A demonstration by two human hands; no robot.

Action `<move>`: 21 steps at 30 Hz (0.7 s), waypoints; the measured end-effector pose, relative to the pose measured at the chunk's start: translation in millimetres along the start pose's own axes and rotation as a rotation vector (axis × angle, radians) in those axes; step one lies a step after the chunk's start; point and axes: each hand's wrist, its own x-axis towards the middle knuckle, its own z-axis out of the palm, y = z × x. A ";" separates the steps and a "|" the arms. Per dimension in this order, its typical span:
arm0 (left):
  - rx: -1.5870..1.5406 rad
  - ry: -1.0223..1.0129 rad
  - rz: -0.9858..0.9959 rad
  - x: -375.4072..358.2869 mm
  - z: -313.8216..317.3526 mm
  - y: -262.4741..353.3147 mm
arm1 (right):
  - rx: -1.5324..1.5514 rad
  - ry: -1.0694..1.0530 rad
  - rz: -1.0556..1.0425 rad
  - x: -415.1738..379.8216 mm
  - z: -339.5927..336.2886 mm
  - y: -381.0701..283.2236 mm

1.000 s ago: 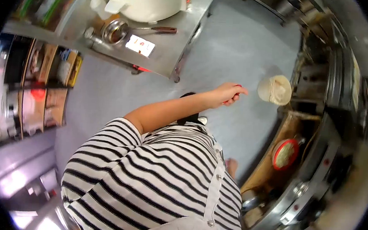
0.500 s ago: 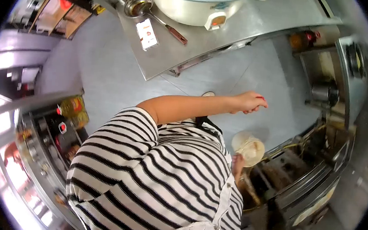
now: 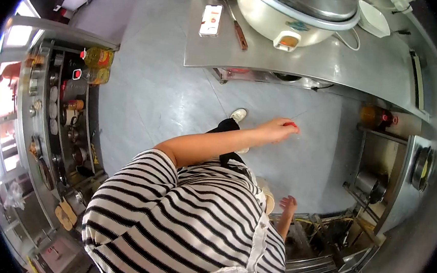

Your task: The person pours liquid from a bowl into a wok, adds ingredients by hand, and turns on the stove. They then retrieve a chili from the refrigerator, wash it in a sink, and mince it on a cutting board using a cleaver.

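Observation:
My left hand (image 3: 276, 131) is stretched out across my front above the grey floor. Its fingers are curled round a small red thing (image 3: 291, 126), too little of which shows to name. My right hand (image 3: 288, 203) is low on the right, beside the striped shirt, with its fingers apart and nothing seen in them. Close to it, a pale bucket (image 3: 269, 198) stands partly hidden behind the shirt. Black-framed cooking stations with openings (image 3: 323, 237) lie just beyond my right hand.
A steel counter (image 3: 367, 66) holds a large rice cooker (image 3: 294, 19), a ladle (image 3: 239, 33) and a phone (image 3: 210, 20). Oil bottles (image 3: 99, 58) stand on the left shelving. A metal pot (image 3: 370, 184) is on the right shelf, beneath a bottle of brown liquid (image 3: 376, 117).
The view has turned, so the counter sits further right and higher. My left hand still grips the red thing. My right hand has come away from the bucket, its fingers now plainly spread.

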 end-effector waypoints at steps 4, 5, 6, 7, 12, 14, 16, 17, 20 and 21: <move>0.041 -0.022 -0.032 -2.9 10.1 0.1 | 0.049 0.001 -0.130 0.2 20.6 -44.5; 0.050 -0.028 -0.041 -5.4 11.2 5.1 | -0.011 0.001 -0.072 0.5 34.1 -49.7; 0.056 -0.045 -0.030 -4.8 8.8 7.9 | -0.071 0.002 -0.015 10.5 40.7 -48.0; 0.059 -0.061 -0.021 -2.9 5.2 9.3 | 0.059 -0.169 0.026 16.6 45.7 -43.9; 0.051 -0.047 0.034 13.5 -24.2 28.0 | -0.407 -0.244 -0.015 13.6 110.4 -59.7; 0.052 -0.005 0.023 17.8 -34.4 40.9 | -0.437 -0.259 -0.053 13.3 125.4 -72.8; 0.048 -0.026 0.005 19.2 -41.6 54.4 | -0.421 -0.252 -0.068 13.4 136.9 -89.9; 0.045 -0.037 -0.001 21.0 -44.0 60.5 | -0.430 -0.228 -0.037 16.8 140.3 -95.5; 0.040 -0.059 0.013 27.4 -47.1 72.5 | -0.445 -0.215 -0.050 23.9 141.8 -110.2; 0.034 -0.060 0.027 30.2 -48.1 73.3 | -0.425 -0.203 -0.022 26.9 140.5 -114.0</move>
